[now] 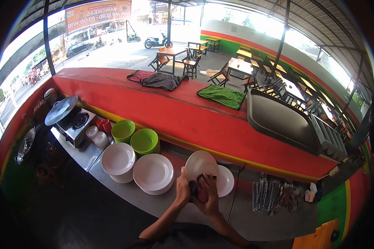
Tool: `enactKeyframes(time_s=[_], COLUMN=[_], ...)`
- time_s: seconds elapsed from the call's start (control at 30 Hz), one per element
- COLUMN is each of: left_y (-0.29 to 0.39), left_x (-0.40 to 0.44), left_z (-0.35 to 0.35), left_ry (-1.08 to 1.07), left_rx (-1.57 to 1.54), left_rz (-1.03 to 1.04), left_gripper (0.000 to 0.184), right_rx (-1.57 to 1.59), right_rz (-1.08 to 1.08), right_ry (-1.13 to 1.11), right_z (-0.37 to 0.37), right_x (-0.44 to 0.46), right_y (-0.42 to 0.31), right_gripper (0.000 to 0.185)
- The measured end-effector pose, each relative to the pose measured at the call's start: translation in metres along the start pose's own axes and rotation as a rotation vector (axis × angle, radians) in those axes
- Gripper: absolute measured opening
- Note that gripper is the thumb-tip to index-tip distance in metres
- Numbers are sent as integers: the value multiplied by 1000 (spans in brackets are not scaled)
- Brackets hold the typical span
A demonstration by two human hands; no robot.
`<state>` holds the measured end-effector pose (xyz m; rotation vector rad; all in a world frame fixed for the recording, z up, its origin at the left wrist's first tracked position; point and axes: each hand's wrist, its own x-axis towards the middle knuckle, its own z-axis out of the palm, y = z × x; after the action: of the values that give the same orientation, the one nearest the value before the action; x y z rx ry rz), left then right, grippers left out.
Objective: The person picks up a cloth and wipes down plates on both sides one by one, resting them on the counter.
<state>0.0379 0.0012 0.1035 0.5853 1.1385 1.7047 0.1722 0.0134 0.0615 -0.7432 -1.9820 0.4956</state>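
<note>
My left hand [182, 187] is at the lower left edge of a raised white plate [200, 161], its fingers closed on the rim. In my right hand [208, 194] is a dark red and black cloth [200, 189], pressed near the plate's lower part. Behind the raised plate, another white plate [225, 181] lies on the metal counter. To the left stand two stacks of white plates, one [153, 173] nearer my hands and one [118, 159] farther off. Green bowls [144, 141] are stacked behind them.
Red and clear cups [100, 139] stand beside a stove [77, 124] with a pot. Wrapped cutlery [266, 195] lies right on the counter [241, 216]. The red ledge [166, 110] holds dark cloths [164, 81], a green cloth [222, 96] and trays [278, 120].
</note>
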Motion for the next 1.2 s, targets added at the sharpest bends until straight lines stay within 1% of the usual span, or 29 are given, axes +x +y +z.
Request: enactKeyframes(time_s=[0.03,0.1,0.17,0.23,0.27,0.33,0.37,0.4,0.43,0.47,0.5,0.6,0.7,0.8,0.9,1.0,1.1,1.2], left_y=[8,0,-37,-33,-30,-30,-25,-15,-16,-18,-20,-11,-9,3,-17,-9,-27,-41], left_x=[-4,0,17,8,3,-5,-11,-17,-17,-16,-16,-23,-19,-21,-10,-14,-13,-13], left_z=[4,0,-15,-15,-15,-7,-3,-2,-5,-9,-11,-6,-9,-2,-3,4,5,9], left_ry=[-10,-20,-18,-105,-149,-185,-204,-236,-268,-299,-331,-316,-338,-326,-209,-93,35,65], left_rx=[46,156,281,398,457,536,575,660,702,744,786,667,684,582,428,271,176,68], left_rz=[-4,17,64,-28,-74,96,181,116,94,71,48,165,213,284,362,316,462,499], left_gripper=[69,71,78,76,76,73,71,67,66,65,64,60,59,59,58,56,51,51], right_rx=[40,63,79,92,115,161,260,359,457,499,549,717,816,1016,1155,1383,1475,1488], right_rz=[1,21,67,134,161,214,304,393,483,511,555,673,718,883,766,932,887,869], right_ry=[15,22,26,30,67,141,127,113,97,96,124,211,399,448,457,355,364,403], right_z=[0,-1,-2,-2,-3,-8,-11,-16,-22,-29,-34,-41,-35,-34,-19,-26,-11,-16], right_x=[3,9,15,24,29,38,42,45,48,52,51,45,32,22,9,7,-5,11], right_y=[1,2,4,8,10,13,18,24,29,30,34,55,77,73,77,44,56,32], right_gripper=[76,74,72,70,67,61,58,55,52,47,46,45,49,49,47,43,46,46])
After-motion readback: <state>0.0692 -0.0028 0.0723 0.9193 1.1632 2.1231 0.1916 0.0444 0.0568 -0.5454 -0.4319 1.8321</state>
